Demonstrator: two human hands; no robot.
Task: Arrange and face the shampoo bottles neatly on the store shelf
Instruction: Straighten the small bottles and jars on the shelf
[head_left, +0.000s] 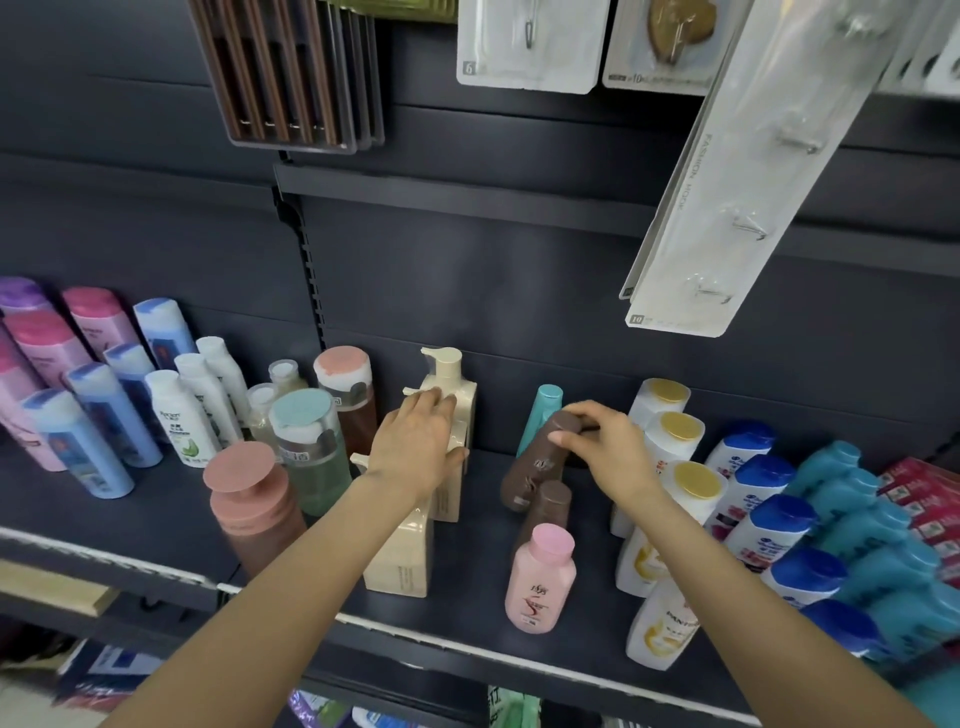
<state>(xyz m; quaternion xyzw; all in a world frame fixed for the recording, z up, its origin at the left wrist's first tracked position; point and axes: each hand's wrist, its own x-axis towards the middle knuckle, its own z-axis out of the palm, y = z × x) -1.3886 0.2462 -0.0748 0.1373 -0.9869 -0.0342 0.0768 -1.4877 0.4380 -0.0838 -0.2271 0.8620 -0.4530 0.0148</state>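
Observation:
On the dark shelf (467, 618) stands a row of cream pump bottles (402, 551). My left hand (415, 441) lies on top of the middle cream pump bottle (449, 493), thumb curled round its side. My right hand (608, 441) pinches the cap of a brown bottle (537, 467) that leans left. Behind it stands a teal bottle (543, 410). In front stand a second brown bottle (548, 506) and a pink bottle (540, 577).
White bottles with yellow caps (670, 467), blue-capped white bottles (769, 519) and teal bottles (852, 499) fill the right. On the left are terracotta (249, 499), green (306, 447), white, blue and pink bottles. Packaged hooks (727, 171) hang overhead at the right.

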